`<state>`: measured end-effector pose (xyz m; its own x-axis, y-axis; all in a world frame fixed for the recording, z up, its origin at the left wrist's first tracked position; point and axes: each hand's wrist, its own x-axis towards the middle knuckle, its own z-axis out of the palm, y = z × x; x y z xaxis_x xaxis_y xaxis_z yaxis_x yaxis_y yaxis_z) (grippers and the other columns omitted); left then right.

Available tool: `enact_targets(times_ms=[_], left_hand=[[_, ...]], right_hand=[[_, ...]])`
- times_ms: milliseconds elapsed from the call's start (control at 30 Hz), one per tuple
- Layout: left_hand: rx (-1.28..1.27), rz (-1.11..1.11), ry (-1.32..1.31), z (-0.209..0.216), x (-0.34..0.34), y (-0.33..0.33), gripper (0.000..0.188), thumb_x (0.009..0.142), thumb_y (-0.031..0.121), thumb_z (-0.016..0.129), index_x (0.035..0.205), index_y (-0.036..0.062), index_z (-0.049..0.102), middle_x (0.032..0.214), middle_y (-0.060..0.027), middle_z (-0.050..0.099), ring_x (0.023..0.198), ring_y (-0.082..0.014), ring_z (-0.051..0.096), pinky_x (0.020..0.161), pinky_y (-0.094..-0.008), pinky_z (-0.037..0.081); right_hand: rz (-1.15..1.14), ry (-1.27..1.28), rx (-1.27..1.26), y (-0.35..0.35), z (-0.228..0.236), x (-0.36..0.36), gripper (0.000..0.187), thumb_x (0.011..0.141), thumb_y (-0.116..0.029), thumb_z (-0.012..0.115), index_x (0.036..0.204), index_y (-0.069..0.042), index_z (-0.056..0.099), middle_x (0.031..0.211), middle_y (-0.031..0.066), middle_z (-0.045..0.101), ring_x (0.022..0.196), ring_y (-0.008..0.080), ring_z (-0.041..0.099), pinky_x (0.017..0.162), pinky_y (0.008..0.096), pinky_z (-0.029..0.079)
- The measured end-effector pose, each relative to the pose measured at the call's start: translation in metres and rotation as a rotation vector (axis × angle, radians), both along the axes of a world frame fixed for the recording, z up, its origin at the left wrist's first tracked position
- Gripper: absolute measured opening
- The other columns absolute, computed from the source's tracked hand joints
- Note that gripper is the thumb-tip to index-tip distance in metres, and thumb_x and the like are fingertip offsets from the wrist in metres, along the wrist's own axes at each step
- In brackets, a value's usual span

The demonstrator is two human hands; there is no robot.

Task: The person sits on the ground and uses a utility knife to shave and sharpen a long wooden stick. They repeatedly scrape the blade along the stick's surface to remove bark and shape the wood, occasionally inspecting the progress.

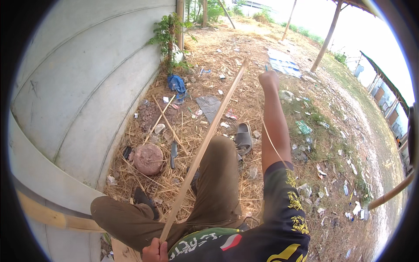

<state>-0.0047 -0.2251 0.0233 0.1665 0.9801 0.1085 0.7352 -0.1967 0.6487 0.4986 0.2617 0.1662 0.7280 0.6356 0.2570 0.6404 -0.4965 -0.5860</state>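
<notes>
The left hand point(155, 252) is closed around the near end of a long, straight, pale wooden-looking strip point(214, 131), which slants up past the bent knee and ends just left of the right hand point(268, 80). That right hand is curled into a fist at the end of an outstretched arm, and I cannot tell what, if anything, it grips. A thin, curved, pale sliver point(269, 138) trails along the forearm. Handling the strip well seems to call for a firm hold at the near end, a steady slant, and fingers kept clear of its edges, which could splinter. A flat, dark-handled knife-like tool point(173, 153) lies beside a round, reddish-brown block point(148, 159), with slim tan sticks point(162, 117) above them; a careless foot could meet that blade. A grey rubber slipper point(243, 139) sits right of the knee, and a crumpled blue plastic bag point(176, 85) lies near the wall. The pale grey panelled wall point(87, 83) appears to limit swinging room on the left, while straw and scattered litter make the footing untidy.
</notes>
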Motion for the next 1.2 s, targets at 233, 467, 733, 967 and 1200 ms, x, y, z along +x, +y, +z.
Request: enact_targets(times_ms=[233,467,733,967,1200], left_hand=[[-0.157,0.275,-0.149,-0.083,-0.041,-0.073,0.033,0.1,0.026,0.061,0.078,0.0023,0.053,0.052,-0.0115,0.048,0.045,-0.0149,0.051,0.046,-0.0343,0.041],[-0.312,0.253,-0.368,-0.023,0.016,0.031,0.035,0.104,0.025,0.056,0.08,-0.0004,0.05,0.056,-0.0091,0.044,0.054,-0.0103,0.038,0.05,-0.0321,0.034],[-0.237,0.163,-0.445,0.029,0.07,0.073,0.033,0.105,0.025,0.053,0.084,-0.0007,0.05,0.055,-0.0127,0.044,0.05,-0.0129,0.042,0.048,-0.0355,0.035],[-0.102,0.204,-0.284,0.037,0.091,0.072,0.031,0.106,0.023,0.05,0.086,-0.0004,0.048,0.057,-0.0196,0.052,0.048,-0.0338,0.053,0.048,-0.0426,0.039],[-0.083,0.287,-0.252,0.033,0.096,0.089,0.03,0.106,0.023,0.048,0.088,-0.0006,0.05,0.058,-0.0215,0.053,0.053,-0.0393,0.058,0.049,-0.0458,0.041]], right_hand=[[0.001,0.275,0.164,-0.043,-0.068,0.12,0.028,0.083,-0.025,0.068,0.075,0.001,0.062,0.064,0.0105,0.062,0.057,0.0213,0.061,0.047,0.0376,0.047],[0.723,-0.262,0.094,-0.194,-0.106,-0.126,0.019,0.086,-0.025,0.066,0.077,-0.009,0.064,0.06,0.0116,0.061,0.054,0.0292,0.061,0.055,0.0418,0.047],[0.97,-0.421,0.095,-0.252,-0.137,-0.224,0.012,0.076,-0.017,0.072,0.08,-0.012,0.062,0.07,0.0067,0.068,0.061,0.0311,0.067,0.055,0.0441,0.05],[0.935,-0.545,0.253,-0.218,-0.141,-0.23,0.01,0.076,-0.008,0.064,0.075,-0.008,0.054,0.064,0.0105,0.065,0.054,0.0292,0.067,0.046,0.041,0.049],[0.821,-0.454,0.142,-0.172,-0.145,-0.261,0.006,0.079,-0.01,0.064,0.078,-0.007,0.059,0.074,0.0134,0.07,0.064,0.0328,0.071,0.056,0.0423,0.054]])
